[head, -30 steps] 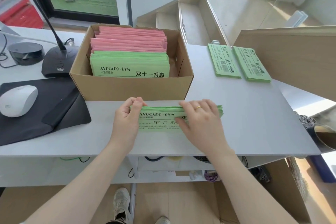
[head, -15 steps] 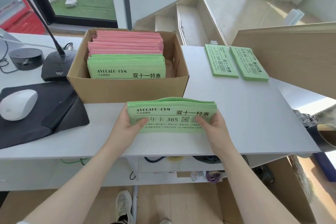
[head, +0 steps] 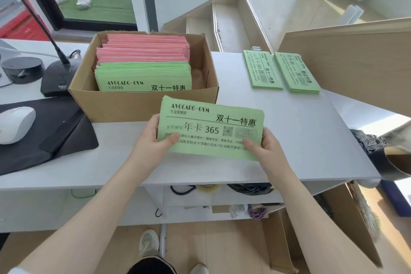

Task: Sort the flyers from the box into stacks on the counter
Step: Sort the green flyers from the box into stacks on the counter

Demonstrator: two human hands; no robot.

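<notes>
Gripping the green bundle [head: 211,128] crosswise in both hands [head: 148,143] [head: 264,147], you'll need a quarter turn; the 365 stack [head: 262,71] lies far right, nearer your right hand.

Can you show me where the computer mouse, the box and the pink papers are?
Computer mouse [head: 15,123], head view, on its white top.
Cardboard box [head: 124,104], head view, on its front wall.
Pink flyers [head: 144,49], head view, on their top edges inside the box.

A green flyer bundle [head: 211,127] is held tilted above the desk [head: 311,140]; two green stacks [head: 262,71] (side by side) lie beyond the box [head: 142,104].
</notes>
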